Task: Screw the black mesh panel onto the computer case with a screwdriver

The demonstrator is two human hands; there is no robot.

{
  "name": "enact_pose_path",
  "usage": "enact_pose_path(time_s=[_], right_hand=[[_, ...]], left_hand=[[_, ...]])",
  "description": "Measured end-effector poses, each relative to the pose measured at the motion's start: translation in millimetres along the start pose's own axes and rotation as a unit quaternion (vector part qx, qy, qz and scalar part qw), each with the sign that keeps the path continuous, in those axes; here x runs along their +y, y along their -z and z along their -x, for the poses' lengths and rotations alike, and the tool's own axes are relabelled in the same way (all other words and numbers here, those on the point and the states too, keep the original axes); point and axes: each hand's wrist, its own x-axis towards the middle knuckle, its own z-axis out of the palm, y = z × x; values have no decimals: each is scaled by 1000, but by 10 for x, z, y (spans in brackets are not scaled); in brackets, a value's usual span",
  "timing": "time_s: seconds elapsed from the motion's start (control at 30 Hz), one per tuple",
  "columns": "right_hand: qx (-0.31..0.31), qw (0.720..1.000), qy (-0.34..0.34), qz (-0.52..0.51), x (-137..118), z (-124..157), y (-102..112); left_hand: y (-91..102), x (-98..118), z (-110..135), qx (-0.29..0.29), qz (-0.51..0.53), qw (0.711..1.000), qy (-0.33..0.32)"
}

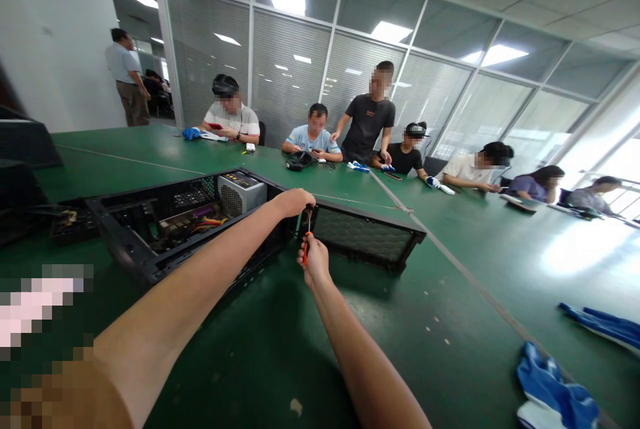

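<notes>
As the head view showed, the right hand (316, 259) held an orange-handled tool (306, 253) at the black panel (365, 240); the left hand (299, 201) was by its top, grip hidden. Beside it, the computer case (129, 252) lay open, a grey box (243, 197) left inside: work seemed half done.

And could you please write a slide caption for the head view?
Orange-handled screwdriver in the right hand, left hand at the top of a mesh panel beside an open computer case.
</notes>
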Motion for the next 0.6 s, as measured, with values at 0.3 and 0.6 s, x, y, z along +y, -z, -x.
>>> enact_pose_path(time_s=[0.3, 0.6], right_hand=[[-4, 1000, 3, -3, 5, 8, -9], [-7, 1000, 2, -8, -1, 13, -16]], left_hand=[[21, 28, 4, 3, -2, 1000, 0], [-3, 9, -3, -2, -11, 1000, -9]])
